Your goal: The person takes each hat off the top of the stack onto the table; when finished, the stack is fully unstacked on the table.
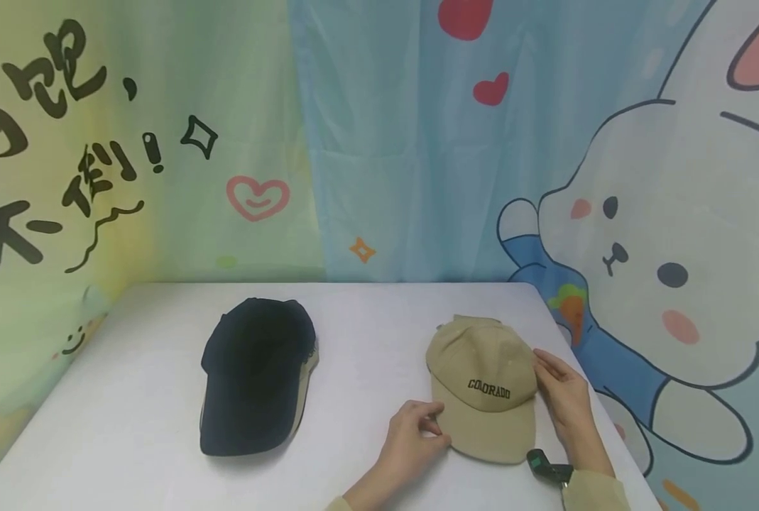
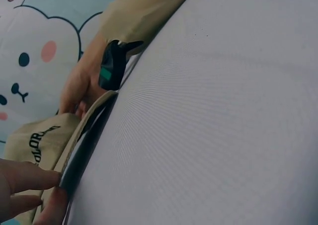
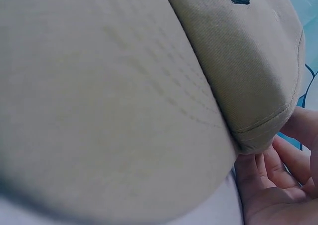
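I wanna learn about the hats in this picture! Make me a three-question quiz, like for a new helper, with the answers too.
1. What word is on the tan cap?
2. True or false: the dark cap is untouched.
3. Whose grip is on the brim? A) left B) right C) neither

Key: 1. COLORADO. 2. True. 3. A: the left hand pinches it; the right hand is at the crown.

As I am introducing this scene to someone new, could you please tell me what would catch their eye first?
Probably the big white cartoon rabbit at the right of the pastel fabric backdrop. Next, on the white tabletop, the dark navy cloth cap at left and the beige cloth cap lettered COLORADO at right. The left hand pinches its brim; the right hand touches its crown.
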`<state>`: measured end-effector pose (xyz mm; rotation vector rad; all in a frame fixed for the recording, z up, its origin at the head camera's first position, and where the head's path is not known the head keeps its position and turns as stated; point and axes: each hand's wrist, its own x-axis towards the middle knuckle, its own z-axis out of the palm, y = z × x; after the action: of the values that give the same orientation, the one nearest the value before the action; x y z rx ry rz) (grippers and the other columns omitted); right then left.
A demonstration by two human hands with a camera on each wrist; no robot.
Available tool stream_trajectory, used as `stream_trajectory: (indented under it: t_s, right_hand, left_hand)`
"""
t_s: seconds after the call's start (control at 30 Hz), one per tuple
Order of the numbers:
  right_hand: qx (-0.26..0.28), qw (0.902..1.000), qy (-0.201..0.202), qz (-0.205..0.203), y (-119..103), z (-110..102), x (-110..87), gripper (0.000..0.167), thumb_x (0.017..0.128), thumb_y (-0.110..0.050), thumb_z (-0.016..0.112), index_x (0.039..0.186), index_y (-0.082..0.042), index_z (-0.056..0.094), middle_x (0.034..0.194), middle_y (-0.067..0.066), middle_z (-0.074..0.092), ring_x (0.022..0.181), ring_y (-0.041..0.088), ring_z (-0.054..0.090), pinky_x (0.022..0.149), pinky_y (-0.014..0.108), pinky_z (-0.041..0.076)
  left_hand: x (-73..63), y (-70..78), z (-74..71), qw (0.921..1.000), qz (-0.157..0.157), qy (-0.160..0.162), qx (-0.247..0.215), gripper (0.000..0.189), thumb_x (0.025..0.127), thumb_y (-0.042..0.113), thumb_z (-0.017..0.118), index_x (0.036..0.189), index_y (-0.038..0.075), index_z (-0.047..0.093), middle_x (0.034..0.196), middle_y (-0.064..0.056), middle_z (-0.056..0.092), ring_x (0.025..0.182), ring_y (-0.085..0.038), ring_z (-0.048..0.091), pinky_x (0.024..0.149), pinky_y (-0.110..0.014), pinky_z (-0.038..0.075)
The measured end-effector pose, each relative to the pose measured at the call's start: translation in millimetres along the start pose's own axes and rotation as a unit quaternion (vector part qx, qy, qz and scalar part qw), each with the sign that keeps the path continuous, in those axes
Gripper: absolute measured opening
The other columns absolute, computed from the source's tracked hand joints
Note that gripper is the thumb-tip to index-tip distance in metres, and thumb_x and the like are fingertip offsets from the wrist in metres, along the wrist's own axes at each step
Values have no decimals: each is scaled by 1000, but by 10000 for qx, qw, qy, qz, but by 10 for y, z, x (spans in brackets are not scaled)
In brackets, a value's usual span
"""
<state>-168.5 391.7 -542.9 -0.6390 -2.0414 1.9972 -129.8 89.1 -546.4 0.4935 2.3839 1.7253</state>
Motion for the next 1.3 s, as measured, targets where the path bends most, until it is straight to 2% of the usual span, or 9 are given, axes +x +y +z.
stream_trajectory:
  t_s: [0.2, 0.4, 0.7, 0.93, 1.17, 1.3]
  right_hand:
    - [102, 9999, -90, 26, 18, -6, 16, 62, 91, -28, 74, 142, -3, 51, 105, -16, 66, 101, -3, 61, 87, 10, 47]
    - [5, 9997, -179, -141, 41, -33, 3, 63, 91, -30, 74, 142, -1, 51, 104, -18, 66, 101, -5, 60, 86, 8, 46]
    - [-172, 9994, -216, -202, 46, -32, 5, 67, 89, -36, 75, 142, -3, 51, 108, -17, 65, 103, -5, 59, 86, 8, 46]
    - [-194, 9985, -291, -426, 18, -48, 23, 63, 91, -32, 74, 140, 0, 52, 105, -17, 66, 101, -4, 60, 84, 8, 47]
    - [-258, 9986, -309, -337, 21, -38, 22, 63, 91, -32, 73, 142, -1, 51, 105, -14, 64, 99, -2, 60, 83, 9, 48]
    - [-507, 9977, -309, -321, 51, -23, 18, 64, 91, -37, 72, 142, -3, 51, 108, -13, 63, 100, -2, 59, 83, 9, 48]
  left_hand:
    - [-1, -22, -2, 9999, 113, 51, -44, 49, 76, 6, 81, 123, 4, 66, 110, 4, 58, 80, 1, 61, 81, -22, 51]
    - [-6, -24, 0, 9999, 134, 26, -32, 48, 75, 6, 81, 122, 4, 67, 109, 5, 57, 78, 2, 60, 83, -22, 50]
    - [-4, -30, 8, 10000, 59, 12, 38, 48, 76, 8, 80, 122, 5, 67, 109, 7, 57, 81, 2, 57, 89, -25, 47]
    - [26, -1, 5, 10000, 61, -24, -23, 49, 76, 8, 81, 122, 5, 67, 109, 7, 56, 82, 2, 57, 89, -25, 47]
    - [24, -3, 6, 9999, 92, 54, 35, 49, 74, 8, 81, 122, 5, 67, 106, 7, 57, 80, 3, 57, 86, -24, 48]
    - [5, -37, 1, 9999, 96, 98, 63, 49, 74, 9, 81, 121, 5, 68, 103, 8, 56, 81, 3, 55, 87, -24, 48]
